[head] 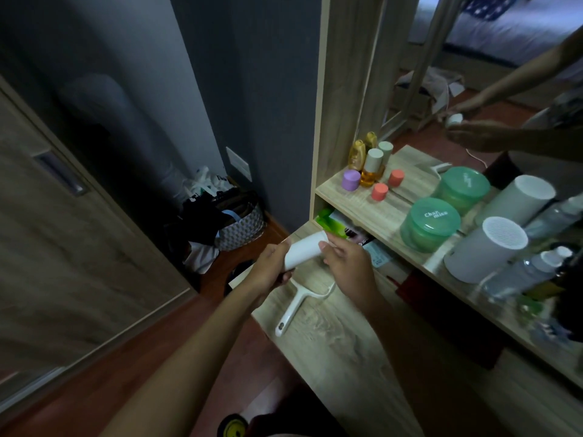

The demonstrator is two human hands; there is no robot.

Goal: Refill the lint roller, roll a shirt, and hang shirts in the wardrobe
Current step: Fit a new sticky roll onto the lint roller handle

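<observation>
A white lint roll refill (304,252) is held in the air above the wooden table (340,348). My left hand (271,271) grips its lower end. My right hand (345,266) pinches its upper side with the fingertips. Under the hands the white lint roller handle (295,305) lies flat on the table, its bare wire frame pointing towards the shelf. No shirt is in view.
A shelf (362,209) with a mirror behind holds small bottles (372,167), two green jars (430,223), a white cylinder (487,249) and clear bottles. A basket of clutter (233,216) stands on the floor by the dark wall. A wooden sliding wardrobe door (63,216) fills the left.
</observation>
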